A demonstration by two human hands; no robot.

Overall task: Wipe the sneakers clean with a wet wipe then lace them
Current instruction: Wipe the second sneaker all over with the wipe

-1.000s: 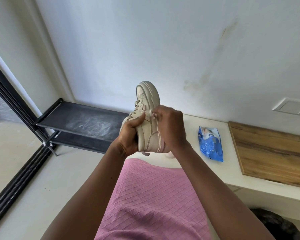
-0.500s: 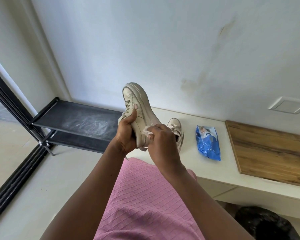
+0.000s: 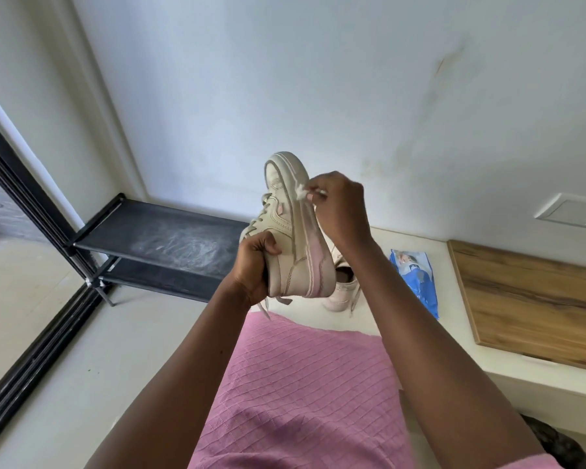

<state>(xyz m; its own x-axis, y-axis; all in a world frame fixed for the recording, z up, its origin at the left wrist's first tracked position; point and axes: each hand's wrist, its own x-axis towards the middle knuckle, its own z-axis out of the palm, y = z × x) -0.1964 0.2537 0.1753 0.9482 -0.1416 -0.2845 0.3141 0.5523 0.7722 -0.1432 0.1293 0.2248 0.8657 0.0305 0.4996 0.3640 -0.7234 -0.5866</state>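
Sneaker (image 3: 291,238): cream upper, grey-beige trim, pink patch at heel side, thick off-white sole. Held in the air in front of the wall, toe up, heel down, sole edge facing right. Laces threaded through the upper eyelets; one loose end hangs below the heel.

Second sneaker (image 3: 342,292): on the white bench (image 3: 457,333), mostly hidden behind the first and the right forearm; opening dark, contents not discernible.

Pack (image 3: 416,279): blue, lying flat on the bench, right of the second sneaker. Cannot tell whether it is open.

Rack (image 3: 170,238): black, two shelves, whitish scuffing on the top one.

Left hand (image 3: 251,265): fingers curled round the heel and collar, thumb on the side panel.

Right hand (image 3: 342,211): fingertips pinched together on a crumpled white wipe (image 3: 301,194), pressing it to the sole edge just below the toe.
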